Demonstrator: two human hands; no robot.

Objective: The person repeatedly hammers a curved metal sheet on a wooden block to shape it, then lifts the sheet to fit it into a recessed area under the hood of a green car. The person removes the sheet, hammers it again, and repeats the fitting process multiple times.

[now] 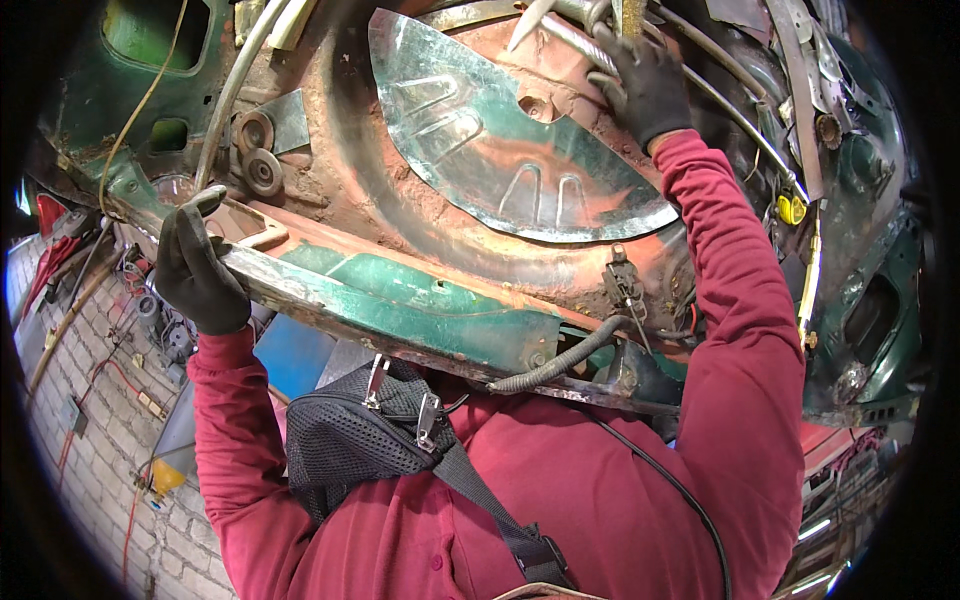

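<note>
My left hand (203, 270), in a dark glove, is closed round the edge of a green painted car body panel (420, 300), next to the lower end of a grey rod (232, 85). At the far side my right hand (645, 88), also gloved, reaches into a cluster of metal tools. Its fingers curl over a ribbed metal rod (580, 42) and a yellowish-brown bar (632, 18); which of them it grips is hidden. Between my hands a shiny half-round sheet-metal piece (470, 150) with pressed ridges lies over a round, rust-brown recess.
Two small round metal discs (260, 170) sit at the recess's left. A ribbed grey hose (560, 362) crosses the near edge. Long metal strips (797, 100) and a yellow object (791, 210) lie at right. My black mesh bag (355, 435) hangs at my chest, close to the panel.
</note>
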